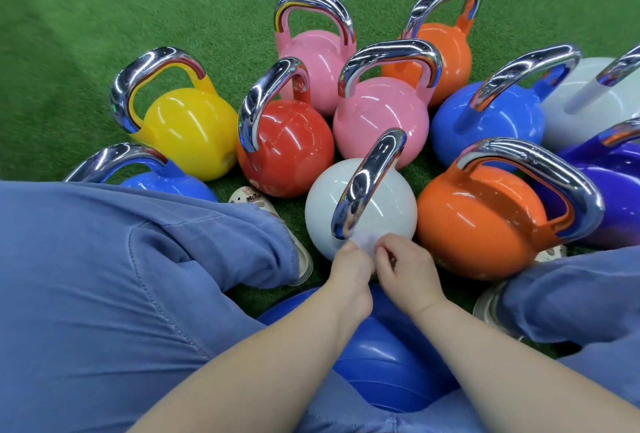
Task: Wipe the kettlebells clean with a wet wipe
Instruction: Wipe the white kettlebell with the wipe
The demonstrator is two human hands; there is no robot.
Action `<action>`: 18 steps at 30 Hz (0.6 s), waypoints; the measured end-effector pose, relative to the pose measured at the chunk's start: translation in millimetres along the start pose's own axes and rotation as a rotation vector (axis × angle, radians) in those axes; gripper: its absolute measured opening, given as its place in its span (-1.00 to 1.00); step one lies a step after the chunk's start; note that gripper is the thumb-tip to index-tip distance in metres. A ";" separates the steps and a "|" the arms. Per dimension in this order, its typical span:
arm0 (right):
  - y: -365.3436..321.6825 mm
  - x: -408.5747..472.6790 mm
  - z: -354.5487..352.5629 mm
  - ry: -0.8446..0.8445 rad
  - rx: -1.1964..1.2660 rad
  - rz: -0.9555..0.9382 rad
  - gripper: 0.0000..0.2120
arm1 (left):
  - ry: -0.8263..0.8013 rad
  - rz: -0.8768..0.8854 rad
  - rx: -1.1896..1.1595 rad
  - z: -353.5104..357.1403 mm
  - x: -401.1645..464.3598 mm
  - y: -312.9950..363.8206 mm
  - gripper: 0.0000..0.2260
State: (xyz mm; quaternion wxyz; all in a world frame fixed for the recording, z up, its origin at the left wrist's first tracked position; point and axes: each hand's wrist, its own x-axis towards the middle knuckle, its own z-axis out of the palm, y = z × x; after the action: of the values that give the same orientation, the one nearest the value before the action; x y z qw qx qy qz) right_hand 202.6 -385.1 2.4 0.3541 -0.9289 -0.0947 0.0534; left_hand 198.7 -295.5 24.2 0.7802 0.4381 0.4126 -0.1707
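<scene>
Trousers [104, 276], blue, on two bent legs spread to each side. Blue ball [391, 356] low between the legs, right under two bare arms. Reached both arms forward over the ball.

Pinched a small wet wipe [363, 242] with the left grip [351, 268] and the right grip [407, 269] together. Kept both grips narrow, fingers curled on the wipe, hands side by side and touching. Held the wipe against the near side of the white kettlebell [388, 204], just at the low end of its shiny silver handle.

Just beside the white one, to the right: an orange kettlebell [478, 224], upright on the green turf [104, 16]. Pale shoes near by, one by the left knee [263, 202] and a bit of one behind the orange kettlebell [550, 254].

A little farther, to the left: a blue kettlebell [162, 183], half hidden by the left leg. Next to it a yellow kettlebell [194, 131], then a red kettlebell [291, 148], touching or nearly touching. In the middle a pink kettlebell [377, 120], close behind the white one. To the right a second blue kettlebell [491, 120], a purple kettlebell [609, 183] and a big grey kettlebell [585, 93], cut off by the edge.

Farthest away: a second pink kettlebell [311, 51] and a second orange kettlebell [446, 48], side by side. All packed close, handles up. Beyond them, only green turf.
</scene>
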 end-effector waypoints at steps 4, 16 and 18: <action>7.8 -4.0 4.7 -0.037 -0.018 -0.082 -0.71 | 0.127 -0.035 -0.009 -5.5 4.6 1.8 -0.74; 2.1 30.0 12.0 -0.078 -0.027 -0.046 -0.87 | 0.086 -0.125 -0.013 -9.0 2.5 3.7 -0.74; 2.7 31.0 14.8 -0.060 -0.092 -0.137 -0.79 | 0.117 -0.117 -0.018 -9.7 3.9 3.7 -0.77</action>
State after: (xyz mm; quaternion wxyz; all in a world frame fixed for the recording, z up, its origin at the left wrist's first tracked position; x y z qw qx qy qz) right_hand 230.7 -370.8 -11.4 0.3107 -0.9335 -0.1710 0.0522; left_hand 198.6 -285.1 20.4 0.7473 0.4155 0.4839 -0.1864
